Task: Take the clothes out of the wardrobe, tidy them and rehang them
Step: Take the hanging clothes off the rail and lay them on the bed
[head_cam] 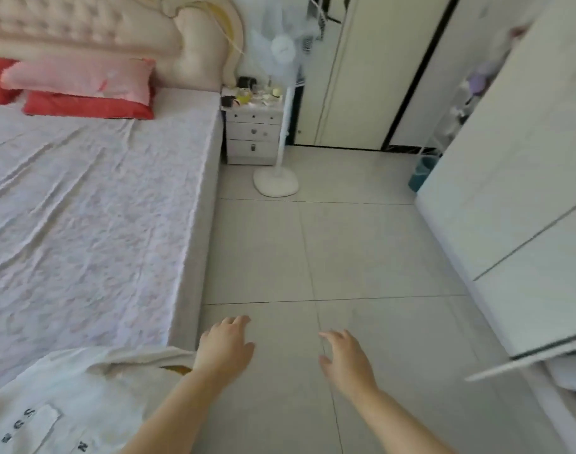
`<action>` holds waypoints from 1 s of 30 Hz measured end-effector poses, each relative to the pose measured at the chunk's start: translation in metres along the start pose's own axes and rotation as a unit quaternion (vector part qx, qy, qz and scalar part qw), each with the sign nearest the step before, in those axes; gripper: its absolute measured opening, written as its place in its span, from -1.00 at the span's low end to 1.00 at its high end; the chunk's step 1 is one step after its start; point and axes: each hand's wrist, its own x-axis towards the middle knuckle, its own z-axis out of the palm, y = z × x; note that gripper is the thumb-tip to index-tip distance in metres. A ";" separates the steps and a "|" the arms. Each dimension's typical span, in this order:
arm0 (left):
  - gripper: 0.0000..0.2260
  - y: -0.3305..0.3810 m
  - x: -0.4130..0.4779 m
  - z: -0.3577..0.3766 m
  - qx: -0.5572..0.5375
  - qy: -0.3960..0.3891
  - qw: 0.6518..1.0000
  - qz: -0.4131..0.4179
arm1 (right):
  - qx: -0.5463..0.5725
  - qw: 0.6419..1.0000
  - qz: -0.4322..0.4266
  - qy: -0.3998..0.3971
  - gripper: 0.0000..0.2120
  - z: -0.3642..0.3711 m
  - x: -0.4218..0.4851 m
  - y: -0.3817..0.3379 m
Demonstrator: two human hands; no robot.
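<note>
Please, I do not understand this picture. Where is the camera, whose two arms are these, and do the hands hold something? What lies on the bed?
There is no machine here: a person wears one camera on the head, so you look forward and down as that person does. The two bare arms are the person's own. The left hand and the right hand are both open above the tiled floor and hold nothing. On the near corner of the bed, at the left, lies a white garment with dark letters. The white wardrobe stands at the right.
</note>
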 end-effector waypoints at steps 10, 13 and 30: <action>-0.56 0.315 -0.004 0.105 0.062 -0.070 0.960 0.262 | 0.091 0.955 0.250 0.129 -0.56 -0.092 -0.137 0.255; -0.55 0.412 -0.022 0.138 0.100 -0.069 0.934 0.337 | 0.103 0.929 0.308 0.180 -0.56 -0.120 -0.181 0.327; -0.59 0.827 -0.058 0.203 0.022 -0.023 0.757 0.652 | 0.048 0.785 0.442 0.432 -0.57 -0.311 -0.294 0.577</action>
